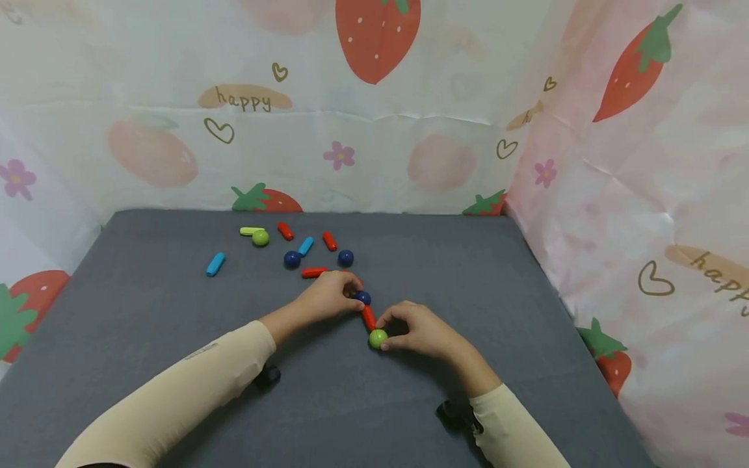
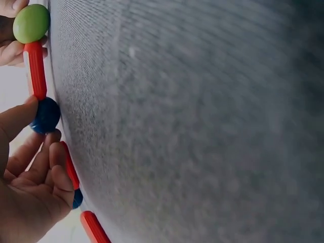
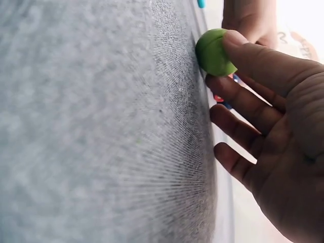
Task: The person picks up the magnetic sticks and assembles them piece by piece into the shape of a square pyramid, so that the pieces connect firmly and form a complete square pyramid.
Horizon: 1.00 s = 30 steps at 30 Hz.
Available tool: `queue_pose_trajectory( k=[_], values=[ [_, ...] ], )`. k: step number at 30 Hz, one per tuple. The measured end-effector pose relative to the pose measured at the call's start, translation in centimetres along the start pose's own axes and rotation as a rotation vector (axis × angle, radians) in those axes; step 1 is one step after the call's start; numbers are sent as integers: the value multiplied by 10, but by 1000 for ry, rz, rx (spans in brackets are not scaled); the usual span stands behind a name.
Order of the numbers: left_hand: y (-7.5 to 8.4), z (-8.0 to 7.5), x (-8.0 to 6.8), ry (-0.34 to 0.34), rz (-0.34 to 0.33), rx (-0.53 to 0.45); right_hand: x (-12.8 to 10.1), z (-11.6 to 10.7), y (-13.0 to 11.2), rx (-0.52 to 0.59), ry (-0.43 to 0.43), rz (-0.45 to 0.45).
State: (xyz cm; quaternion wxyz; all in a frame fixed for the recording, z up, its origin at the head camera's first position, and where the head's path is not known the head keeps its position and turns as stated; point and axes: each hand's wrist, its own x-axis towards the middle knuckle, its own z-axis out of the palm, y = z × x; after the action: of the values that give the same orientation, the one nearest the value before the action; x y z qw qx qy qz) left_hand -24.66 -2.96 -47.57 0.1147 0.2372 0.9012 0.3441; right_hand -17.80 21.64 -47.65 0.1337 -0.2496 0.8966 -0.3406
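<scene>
My left hand (image 1: 328, 294) pinches a dark blue ball (image 2: 46, 116) between thumb and fingers, low over the grey cloth. A short red stick (image 1: 368, 318) runs from this ball toward me and meets a light green ball (image 1: 378, 338). My right hand (image 1: 424, 330) holds that green ball between thumb and forefinger, its other fingers spread in the right wrist view. Just beyond my left fingers lie another red stick (image 2: 70, 164), a partly hidden blue ball (image 2: 77, 199) and a further red stick (image 2: 94, 228).
Farther back on the grey table (image 1: 497, 292) lie loose pieces: a red stick (image 1: 285, 231), a blue ball (image 1: 292, 260), a light blue stick (image 1: 306, 246) and a green ball (image 1: 260, 238) beside a yellow-green stick (image 1: 248, 231). One light blue stick (image 1: 215, 264) sits off to the left.
</scene>
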Motion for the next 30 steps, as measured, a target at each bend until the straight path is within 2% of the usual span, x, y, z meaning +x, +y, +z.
queue_pose_trajectory(
  k=[8, 14, 20, 25, 30],
  values=[
    [9, 6, 5, 18, 26, -5, -5, -5, 3, 19, -5, 9],
    [12, 9, 7, 10, 30, -10, -2, -16, 6, 55, -16, 28],
    [13, 9, 8, 11, 27, -27, 15, -29, 11, 73, 54, 44],
    [13, 10, 9, 11, 21, -35, 34, -30, 18, 73, 126, 88],
    [14, 13, 11, 19, 18, -39, 45, -27, 20, 81, 130, 95]
  ],
)
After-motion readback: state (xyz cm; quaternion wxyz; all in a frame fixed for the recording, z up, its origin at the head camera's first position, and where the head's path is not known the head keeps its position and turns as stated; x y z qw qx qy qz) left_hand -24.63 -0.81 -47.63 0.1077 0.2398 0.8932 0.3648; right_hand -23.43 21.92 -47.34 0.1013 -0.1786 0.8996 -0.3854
